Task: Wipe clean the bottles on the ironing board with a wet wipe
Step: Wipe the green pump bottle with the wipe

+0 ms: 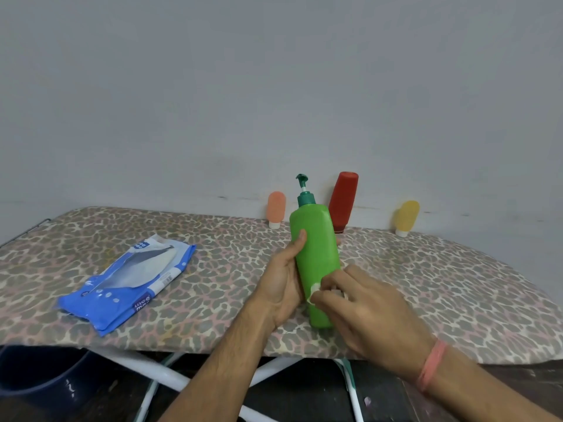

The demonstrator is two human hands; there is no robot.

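head view, landmark: the green pump bottle (pixel 315 263) stood out as the thing everything else sat around; it was tilted slightly, its base near the front edge of the ironing board (pixel 231 269).
left hand: the left hand (pixel 281 283) gripped the green bottle's left side, thumb up along the body and fingers wrapped behind it.
right hand: the right hand (pixel 362 303) was curled on a small wad of wet wipe (pixel 315 290), pressing it against the bottle's lower front.
other bottles: behind the green bottle, by the wall (pixel 274 86), stood a peach tube (pixel 276 208) just to its left, a red bottle (pixel 344 201) just to its right, and a yellow tube (pixel 406 217) well off to the right; all three rested cap down.
wipe packet: a blue packet (pixel 128 281) lay flat on the board, well to the left of the green bottle.
under the board: white crossed legs (pixel 164 376) and a dark tub (pixel 39 373) showed below, left of the bottle.
handling, my guess: the green bottle looked like stiff, smooth plastic, likely slick once damp, and its weight depended on a fill i couldn't see. the mid-body hold seemed right; the pump head (pixel 302 179) looked too thin and loose to hold by.
small tubes, my guess: they looked soft, light and easy to topple, so best pinched around the body.
wipe, my guess: limp and thin, so it needed bunching under the fingertips to rub.
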